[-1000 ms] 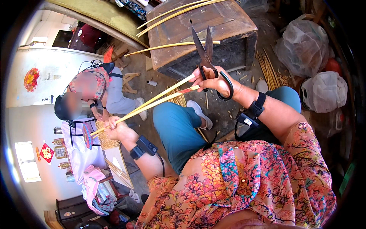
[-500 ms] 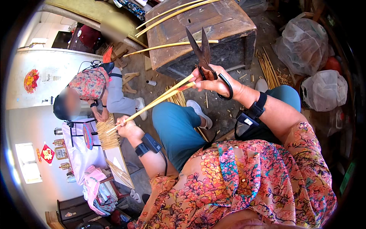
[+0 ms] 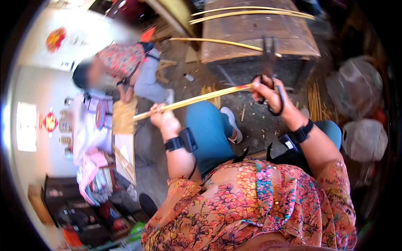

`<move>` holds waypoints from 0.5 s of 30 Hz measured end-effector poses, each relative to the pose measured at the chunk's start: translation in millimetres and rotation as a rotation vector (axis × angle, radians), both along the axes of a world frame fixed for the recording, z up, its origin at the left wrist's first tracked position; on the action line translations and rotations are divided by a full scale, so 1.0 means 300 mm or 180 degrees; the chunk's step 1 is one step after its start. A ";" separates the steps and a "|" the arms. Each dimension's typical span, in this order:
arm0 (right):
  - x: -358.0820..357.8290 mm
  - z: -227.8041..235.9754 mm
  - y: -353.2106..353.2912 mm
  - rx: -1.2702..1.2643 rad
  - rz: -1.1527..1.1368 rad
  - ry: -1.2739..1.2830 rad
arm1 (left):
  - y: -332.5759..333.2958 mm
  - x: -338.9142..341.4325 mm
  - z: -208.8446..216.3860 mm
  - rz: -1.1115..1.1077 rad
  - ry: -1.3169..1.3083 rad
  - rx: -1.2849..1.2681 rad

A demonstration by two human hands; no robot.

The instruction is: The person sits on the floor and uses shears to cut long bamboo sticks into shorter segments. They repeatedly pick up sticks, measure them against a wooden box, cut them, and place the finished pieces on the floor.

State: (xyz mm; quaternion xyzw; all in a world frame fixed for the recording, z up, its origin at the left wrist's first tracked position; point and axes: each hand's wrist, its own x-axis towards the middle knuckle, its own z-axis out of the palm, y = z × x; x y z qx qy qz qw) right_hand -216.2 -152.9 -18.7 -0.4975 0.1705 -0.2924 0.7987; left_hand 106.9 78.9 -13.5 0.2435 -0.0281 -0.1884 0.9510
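Two or so thin pale-yellow sticks (image 3: 205,96), perhaps cane or bamboo, stretch between my hands, with a reddish mark near their right end. My left hand (image 3: 164,120) is closed around their left end. At the other end, my right hand (image 3: 272,96) pinches the tips and also grips large dark scissors (image 3: 269,58) by the black handles. The scissor blades point away from me, slightly apart and blurred. Beyond them, a longer stick (image 3: 217,41) lies across the edge of a wooden chest (image 3: 247,27).
More sticks (image 3: 251,12) rest on the chest's top. Bundled sticks (image 3: 317,102) and cut bits lie on the floor. At right are clear plastic bags (image 3: 364,140). Another person (image 3: 121,62) bends over a mat of sticks (image 3: 124,117) on a board at left.
My view has swung, so the scene sits differently in the picture. The sticks between my hands now lie flatter. Both hands keep their hold.
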 end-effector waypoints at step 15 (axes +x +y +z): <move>0.050 -0.072 0.000 -0.0235 -0.0061 0.0585 | -0.020 -0.014 -0.008 0.0713 0.0064 0.0017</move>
